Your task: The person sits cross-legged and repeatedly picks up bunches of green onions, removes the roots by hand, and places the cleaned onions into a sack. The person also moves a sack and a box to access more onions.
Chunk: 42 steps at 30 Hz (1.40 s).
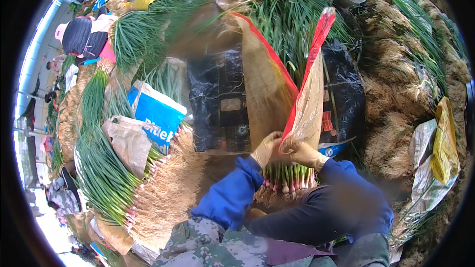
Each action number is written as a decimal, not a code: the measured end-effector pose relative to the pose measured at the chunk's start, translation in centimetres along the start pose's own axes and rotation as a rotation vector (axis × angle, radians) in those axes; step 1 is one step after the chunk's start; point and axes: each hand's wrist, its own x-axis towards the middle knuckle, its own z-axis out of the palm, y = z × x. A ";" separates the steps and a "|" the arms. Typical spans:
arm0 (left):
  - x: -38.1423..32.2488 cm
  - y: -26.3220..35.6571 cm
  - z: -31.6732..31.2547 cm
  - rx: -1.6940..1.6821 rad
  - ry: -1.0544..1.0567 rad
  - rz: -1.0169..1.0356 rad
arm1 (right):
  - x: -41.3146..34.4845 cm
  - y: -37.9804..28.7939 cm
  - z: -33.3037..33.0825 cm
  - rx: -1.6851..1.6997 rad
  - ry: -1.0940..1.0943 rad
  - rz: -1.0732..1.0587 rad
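Note:
A tan woven plastic wrap (264,92) with red edges lies folded around a bundle of green onions (287,176), whose bulbs and roots stick out at the near end. My left hand (268,148), in a pale glove, grips the wrap's left edge near the bulbs. Gloved too, my right hand (306,152) pinches the red edge of the right flap close beside it. Both flaps meet between my hands and spread apart farther away, where green leaves show. Beneath the bundle are dark printed plastic sheets (217,96).
Rooted onion bundles (107,170) lie at left, partly under a tan sack piece (128,142) and a blue printed sack (157,113). Leafy onions (289,18) are heaped ahead. Root piles (393,137) and a yellow sack (444,141) are at right. Other people sit at far left and top.

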 end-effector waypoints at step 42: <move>-26.4 13.8 -16.1 0.176 0.824 0.404 | -13.4 18.8 -8.1 0.416 0.894 0.767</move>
